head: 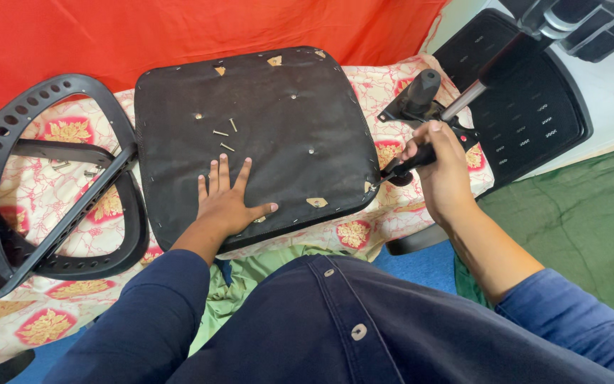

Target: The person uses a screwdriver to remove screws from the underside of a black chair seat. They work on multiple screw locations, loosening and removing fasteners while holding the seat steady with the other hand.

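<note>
A black chair seat (286,99) lies upside down on a patterned cloth, with three loose screws (224,135) on its underside. My left hand (225,199) rests flat on the seat near its front edge, fingers spread, just below the screws. My right hand (440,167) is closed around the black lever handle (403,168) of a chair tilt mechanism (421,99), which sits on the cloth just right of the seat. A silver rod (463,99) sticks up from the mechanism.
Two black plastic armrest frames (51,178) lie at the left on the red-and-gold patterned cloth (364,231). A black mesh chair back (534,107) leans at the upper right. Red fabric (179,28) hangs behind, and a green mat (591,220) covers the floor at the right.
</note>
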